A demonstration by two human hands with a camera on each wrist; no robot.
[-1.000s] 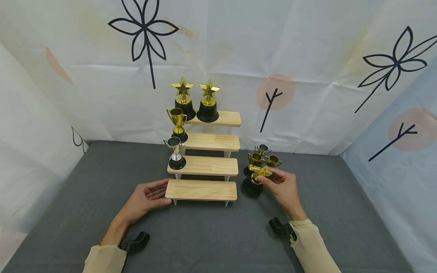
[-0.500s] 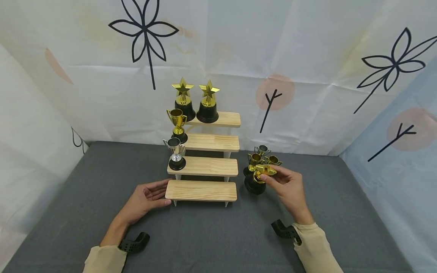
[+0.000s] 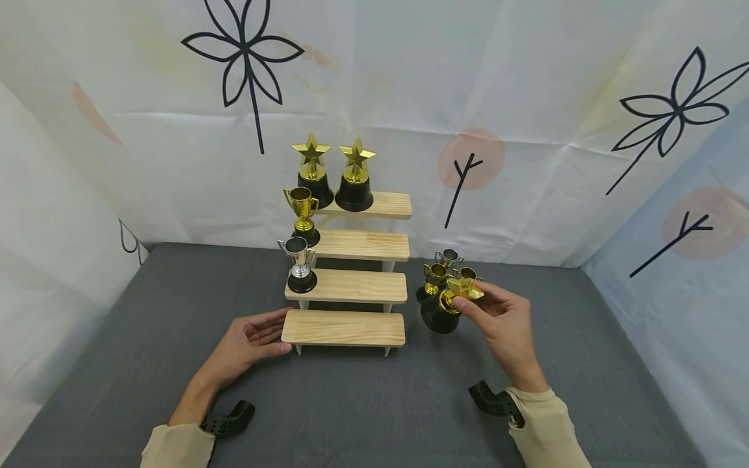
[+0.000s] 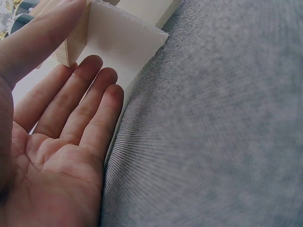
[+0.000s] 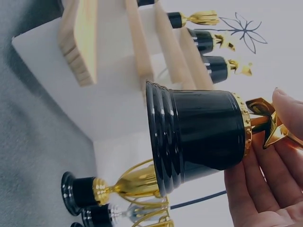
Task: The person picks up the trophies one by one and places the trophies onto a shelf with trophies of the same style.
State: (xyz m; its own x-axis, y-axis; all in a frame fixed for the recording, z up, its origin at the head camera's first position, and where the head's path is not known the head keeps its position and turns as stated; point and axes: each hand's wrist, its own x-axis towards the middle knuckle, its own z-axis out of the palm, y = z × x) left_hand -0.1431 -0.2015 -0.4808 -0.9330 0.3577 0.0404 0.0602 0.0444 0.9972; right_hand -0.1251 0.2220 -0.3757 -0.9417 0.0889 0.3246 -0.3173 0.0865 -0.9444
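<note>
Right hand (image 3: 508,325): right of centre in the head view, pinching the star trophy (image 3: 440,316) by its gold top; thumb and fingers partly cover the star, and the black base tilts.
Left hand (image 3: 246,344): fingers loosely extended at the left end of the wooden stand (image 3: 345,328), left of centre; whether they press is unclear.
Cups: the silver cup (image 3: 448,257) and two gold cups (image 3: 435,275) cluster behind the trophy, partly hidden.
Left-wrist view: upper-left shapes are blurred and cut off.
</note>
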